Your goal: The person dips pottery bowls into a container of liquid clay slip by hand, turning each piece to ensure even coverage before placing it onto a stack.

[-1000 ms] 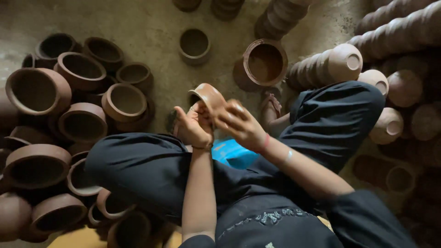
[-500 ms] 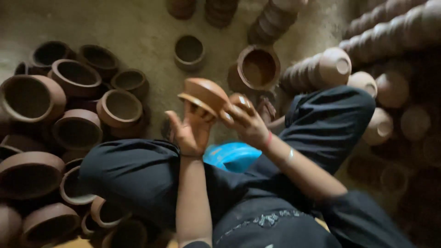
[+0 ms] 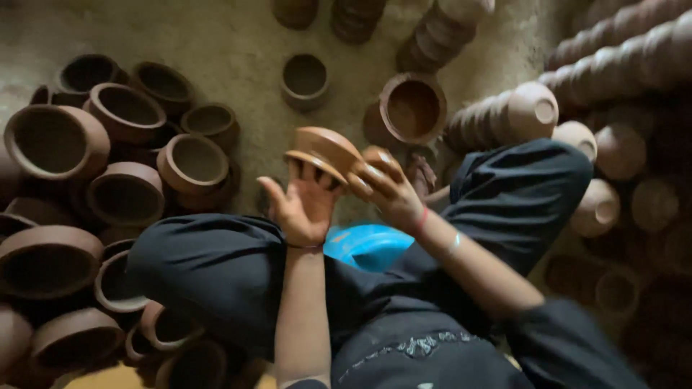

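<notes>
I sit cross-legged in dark clothes on a dusty floor. A small brown clay pot (image 3: 324, 150) is tilted in front of me, above my lap. My left hand (image 3: 303, 205) props it from below with spread fingers and an upturned palm. My right hand (image 3: 386, 189) grips its right side, fingers curled over the wall. A red band circles my right wrist. A blue plastic dish (image 3: 367, 246) lies in my lap just under both hands.
Several open clay pots (image 3: 122, 180) crowd the floor at my left. One small pot (image 3: 304, 78) and a wider one (image 3: 411, 109) stand ahead. Rows of stacked pots (image 3: 613, 65) lie on their sides at the right and beyond my right knee (image 3: 526, 187).
Both hands have lifted the small pot and tipped it flatter, so its rim faces left and away. My left palm has opened beneath it. The view has dipped slightly.
</notes>
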